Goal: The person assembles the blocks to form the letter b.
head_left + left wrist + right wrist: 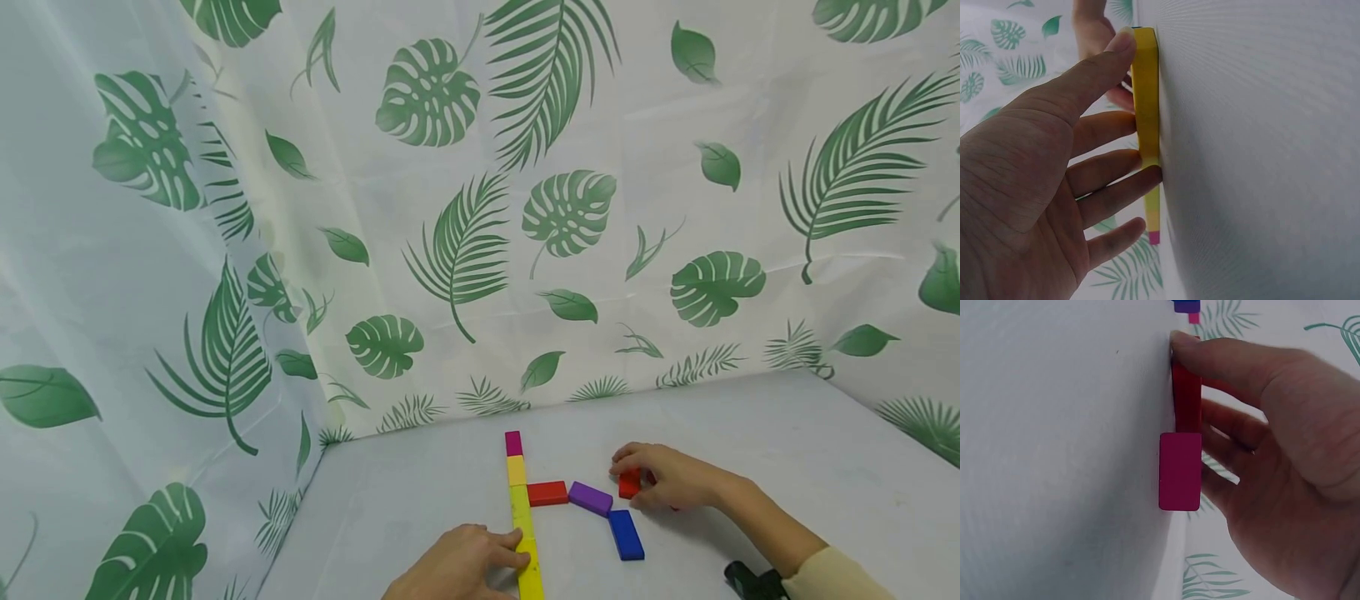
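Note:
A straight line of yellow blocks [519, 502] lies on the white table, capped at its far end by a magenta block [513, 443]. Against its left side rest the extended fingertips of my left hand [461, 562]. A red block [548, 493], a purple block [590, 498] and a blue block [627, 535] branch off to the right in a bent chain. Beyond the chain, my right hand [669, 478] pinches another red block [628, 484] between thumb and fingers. In the right wrist view, a second magenta block [1180, 472] stands close beside that red block.
A black device [742, 577] is strapped at the right wrist, by a light sleeve [836, 575]. Behind the table [420, 483] hangs a white curtain [480, 250] printed with green leaves, which also closes off the left and right sides.

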The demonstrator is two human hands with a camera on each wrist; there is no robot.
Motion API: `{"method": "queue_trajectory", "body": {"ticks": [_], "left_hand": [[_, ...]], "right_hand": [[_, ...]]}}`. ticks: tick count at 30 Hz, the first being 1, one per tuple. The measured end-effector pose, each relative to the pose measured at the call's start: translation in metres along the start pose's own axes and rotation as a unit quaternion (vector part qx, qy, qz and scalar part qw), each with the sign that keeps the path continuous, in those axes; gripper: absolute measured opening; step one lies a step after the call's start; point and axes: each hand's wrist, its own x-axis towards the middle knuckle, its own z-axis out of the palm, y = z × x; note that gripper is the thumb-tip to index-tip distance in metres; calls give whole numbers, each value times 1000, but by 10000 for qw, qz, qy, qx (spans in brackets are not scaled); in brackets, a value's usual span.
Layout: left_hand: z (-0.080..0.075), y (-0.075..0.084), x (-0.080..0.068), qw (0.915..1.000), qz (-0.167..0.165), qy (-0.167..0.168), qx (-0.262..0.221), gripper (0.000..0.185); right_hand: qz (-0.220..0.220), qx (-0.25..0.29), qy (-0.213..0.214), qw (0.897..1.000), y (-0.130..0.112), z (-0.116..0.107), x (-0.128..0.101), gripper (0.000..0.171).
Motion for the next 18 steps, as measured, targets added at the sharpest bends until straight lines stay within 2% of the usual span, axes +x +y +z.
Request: {"method": "queue_trajectory", "body": {"ticks": [4, 9, 18], "left_hand": [[0, -1, -1, 9999, 77, -6, 73, 49], [0, -1, -1, 10000, 61, -3, 25, 49], [2, 0, 1, 10000, -32, 32, 29, 48]], "right_hand": [[-86, -282, 123, 9995, -1, -1, 1, 37], [58, -464, 228, 9986, -2, -2, 2, 38], [69, -262, 166, 9995, -2, -2, 0, 40]]}}
